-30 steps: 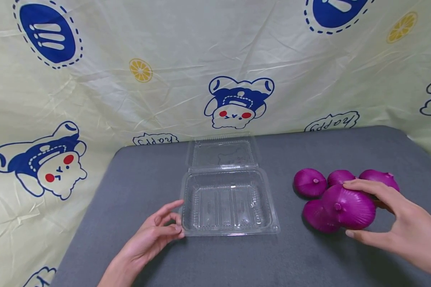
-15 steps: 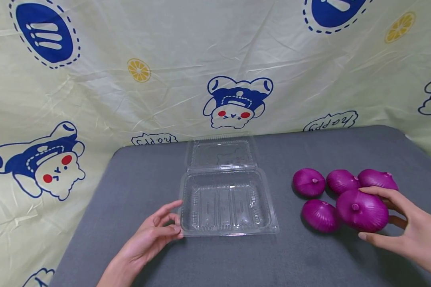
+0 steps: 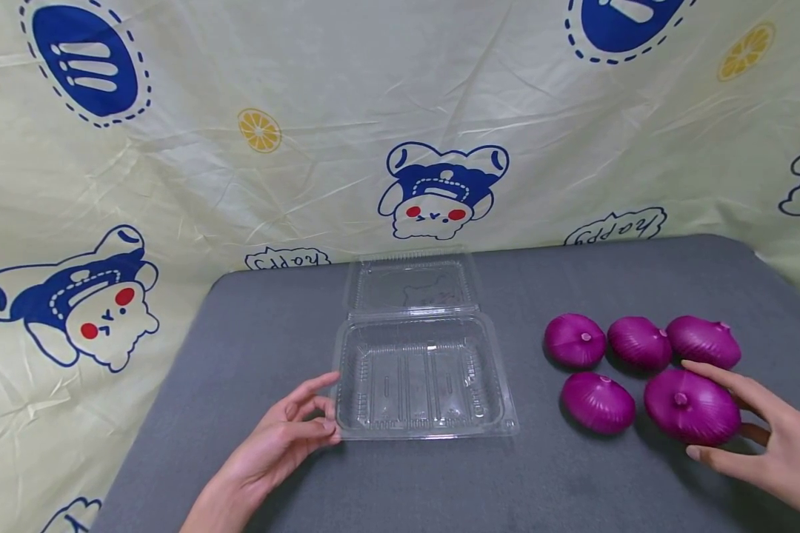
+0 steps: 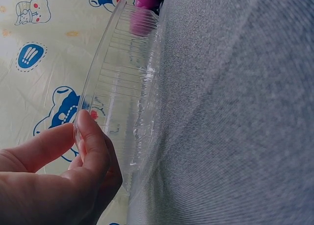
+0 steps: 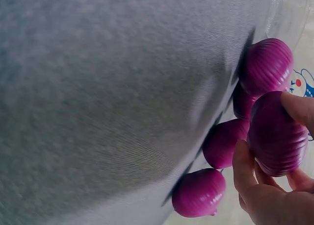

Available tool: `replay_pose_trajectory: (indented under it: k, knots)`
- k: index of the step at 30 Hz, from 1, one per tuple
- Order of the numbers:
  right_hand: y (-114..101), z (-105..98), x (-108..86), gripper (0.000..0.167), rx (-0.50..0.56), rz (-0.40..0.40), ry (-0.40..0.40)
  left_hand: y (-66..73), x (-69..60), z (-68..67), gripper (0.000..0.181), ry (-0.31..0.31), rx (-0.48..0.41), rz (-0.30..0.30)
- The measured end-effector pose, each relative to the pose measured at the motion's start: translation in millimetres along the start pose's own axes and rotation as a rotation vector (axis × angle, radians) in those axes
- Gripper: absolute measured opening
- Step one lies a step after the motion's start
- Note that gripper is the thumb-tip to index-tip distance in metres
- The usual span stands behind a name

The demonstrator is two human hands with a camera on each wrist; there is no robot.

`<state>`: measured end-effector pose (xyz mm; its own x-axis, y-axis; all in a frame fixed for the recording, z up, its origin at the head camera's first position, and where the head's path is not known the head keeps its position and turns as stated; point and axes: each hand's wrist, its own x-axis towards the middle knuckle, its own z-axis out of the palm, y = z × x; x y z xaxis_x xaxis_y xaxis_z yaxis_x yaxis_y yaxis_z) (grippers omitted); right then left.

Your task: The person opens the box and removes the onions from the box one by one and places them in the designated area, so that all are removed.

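Note:
On the left, my left hand (image 3: 276, 437) pinches the near left corner of a clear plastic clamshell box (image 3: 427, 433). The left wrist view shows thumb and fingers (image 4: 91, 141) on the box's rim. The box's lid (image 3: 413, 285) lies folded back behind it, and the tray holds nothing. My right hand (image 3: 773, 437) grips a purple onion (image 3: 693, 407) from its right side. A gap separates that onion from the table in the right wrist view, where the onion (image 5: 277, 134) sits between thumb and fingers. Left of it rests another purple onion (image 3: 598, 403).
Behind these lies a row of purple onions: one on the left (image 3: 575, 340), one in the middle (image 3: 640, 344) and one on the right (image 3: 704, 342). A grey cloth covers the table (image 3: 440, 488). A printed cream curtain (image 3: 320, 185) hangs along its back edge.
My right hand has moved the gripped onion rightward and a little toward me, away from the front left onion, and lower. My left hand and the box have stayed in place.

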<state>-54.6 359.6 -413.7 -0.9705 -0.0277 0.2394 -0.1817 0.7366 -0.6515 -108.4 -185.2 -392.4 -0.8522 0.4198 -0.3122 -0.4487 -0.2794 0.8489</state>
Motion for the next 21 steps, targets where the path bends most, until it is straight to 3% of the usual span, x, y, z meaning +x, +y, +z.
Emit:
replay_pose_trajectory:
  k: [13, 17, 21]
  knots:
    - [7.4, 0.4, 4.4, 0.1, -0.031, 0.082, -0.106, -0.1, -0.3, 0.0, 0.073, 0.006, 0.002, 0.001]
    - [7.6, -0.2, 9.4, 0.104, -0.084, 0.144, -0.181, -0.1, -0.3, 0.3, 0.072, 0.007, 0.007, -0.001]
    - [10.5, -0.2, 12.9, 0.103, -0.151, 0.152, -0.191, -0.4, -0.8, -0.2, 0.072, -0.008, 0.008, 0.009]
